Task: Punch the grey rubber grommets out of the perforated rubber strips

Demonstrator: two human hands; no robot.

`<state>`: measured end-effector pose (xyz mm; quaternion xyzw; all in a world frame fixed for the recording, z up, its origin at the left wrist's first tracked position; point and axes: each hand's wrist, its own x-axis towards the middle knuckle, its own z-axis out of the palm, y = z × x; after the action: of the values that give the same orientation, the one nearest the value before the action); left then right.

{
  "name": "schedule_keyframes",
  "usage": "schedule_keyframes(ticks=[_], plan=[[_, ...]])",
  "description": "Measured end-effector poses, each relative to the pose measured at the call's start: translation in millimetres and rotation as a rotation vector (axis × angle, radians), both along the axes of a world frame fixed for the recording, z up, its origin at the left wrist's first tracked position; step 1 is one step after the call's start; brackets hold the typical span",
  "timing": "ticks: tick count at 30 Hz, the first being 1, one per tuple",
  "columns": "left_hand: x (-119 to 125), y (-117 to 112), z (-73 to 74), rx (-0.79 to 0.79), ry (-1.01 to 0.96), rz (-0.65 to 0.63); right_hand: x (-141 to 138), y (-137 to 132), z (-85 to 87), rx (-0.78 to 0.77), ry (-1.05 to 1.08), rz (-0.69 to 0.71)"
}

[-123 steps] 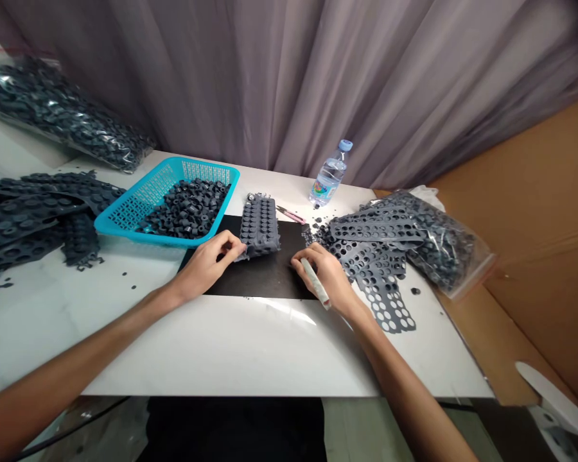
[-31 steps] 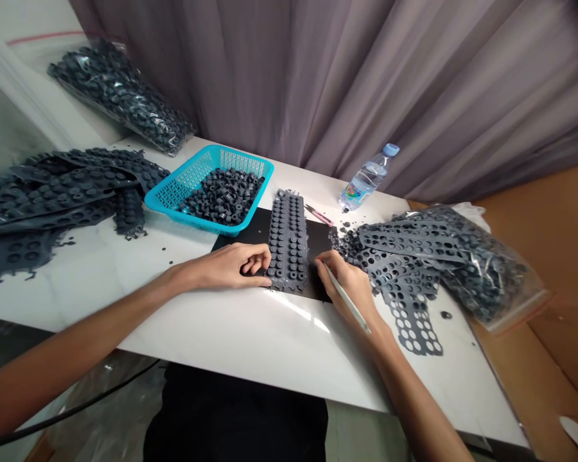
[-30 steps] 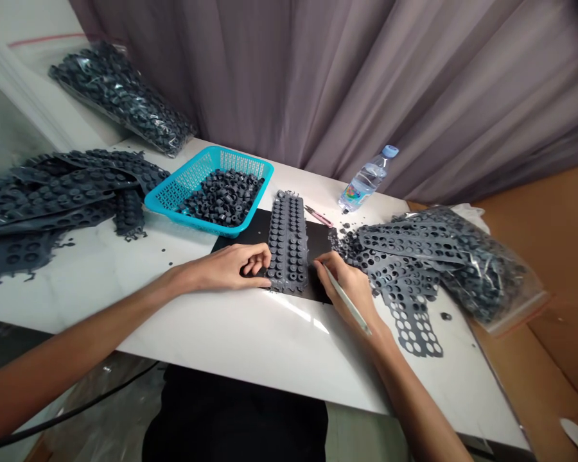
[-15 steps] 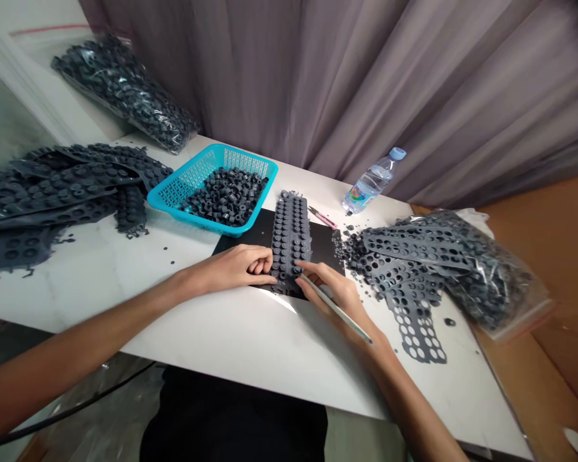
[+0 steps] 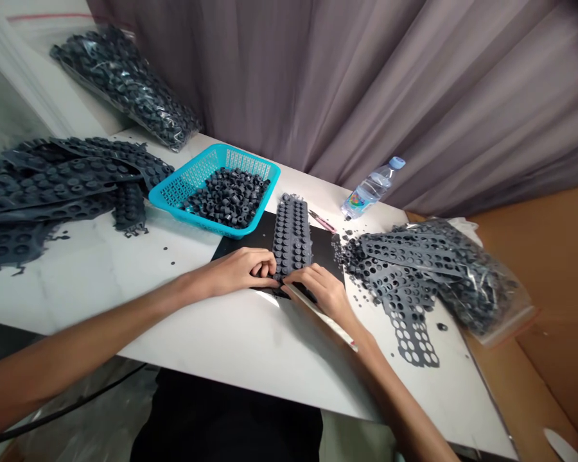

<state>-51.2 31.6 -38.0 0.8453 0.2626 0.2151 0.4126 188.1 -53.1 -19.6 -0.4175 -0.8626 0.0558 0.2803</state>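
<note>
Left hand (image 5: 248, 268): fingers curled, thumb at the near left corner of the studded strip (image 5: 292, 231); whether it pinches cannot be told.
Right hand (image 5: 320, 289): closed round the pale tool (image 5: 337, 327), tip hidden.
Studded strip: on the black mat (image 5: 326, 244), right of the blue basket (image 5: 197, 221).
Step in hand: apparently working the strip's near end.
Next move calls for: steady bracing, fine fingertip control.

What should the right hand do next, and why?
Maybe the right hand, holding a white stick, should pick at the near end of the bumpy strip. Its fingertips are there, the left hand is by that edge, and loose pieces like the strip's bumps lie in the basket.
</note>
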Motion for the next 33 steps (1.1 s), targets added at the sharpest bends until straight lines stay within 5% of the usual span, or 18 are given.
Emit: schedule_keyframes(ticks=[10, 23, 33], plan=[[0, -1, 0.6, -0.036, -0.015, -0.011, 6, 6, -17.3, 0.032, -0.105, -0.006], [2, -1, 2.6, -0.037, 0.007, 0.005, -2, 4, -4.4, -0.007, -0.13, -0.019], [2, 0, 0.6, -0.045, -0.005, 0.001, -13, -2, -10.0, 0.241, -0.342, -0.052]])
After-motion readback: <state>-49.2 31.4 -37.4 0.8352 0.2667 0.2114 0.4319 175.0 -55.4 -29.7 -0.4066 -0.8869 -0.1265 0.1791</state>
